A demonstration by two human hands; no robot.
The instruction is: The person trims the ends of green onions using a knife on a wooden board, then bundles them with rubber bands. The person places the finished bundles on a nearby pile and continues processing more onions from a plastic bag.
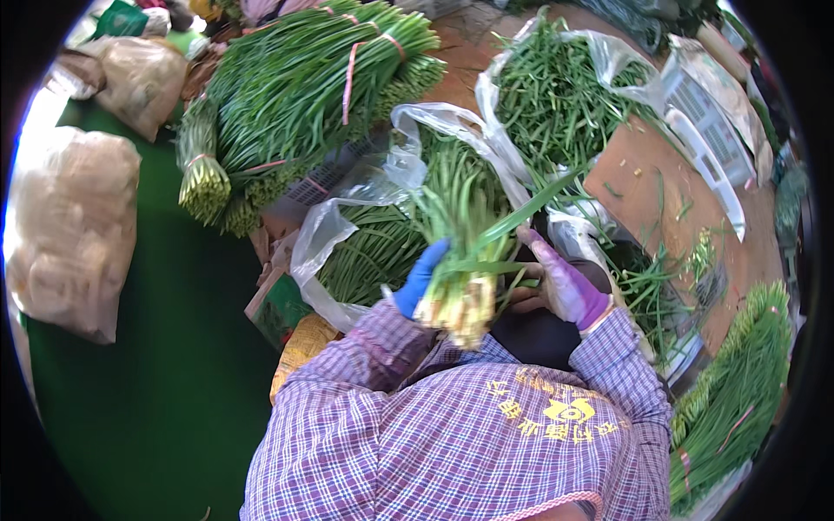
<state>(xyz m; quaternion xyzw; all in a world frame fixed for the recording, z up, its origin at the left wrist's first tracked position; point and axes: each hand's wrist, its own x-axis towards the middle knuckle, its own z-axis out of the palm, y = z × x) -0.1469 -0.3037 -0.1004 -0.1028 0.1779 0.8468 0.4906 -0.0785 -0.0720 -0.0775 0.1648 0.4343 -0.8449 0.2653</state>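
My left hand (419, 280), in a blue glove, grips a thick bunch of green stalks (460, 260) near its pale cut ends, which point down toward my chest. My right hand (565, 285), in a purple glove, is just right of the bunch. It pinches a long flat green leaf (532, 208) that crosses the bunch and sticks up to the right. My checked purple sleeves come in from the lower edge.
Big tied bundles of green stalks (304, 87) with pink bands lie at the upper left. Open clear plastic bags (365, 243) hold loose stalks ahead. A white crate (708, 148) and a brown board (643, 195) are at the right, more bundles (738, 391) at the lower right, and pale sacks (69, 230) at the left.
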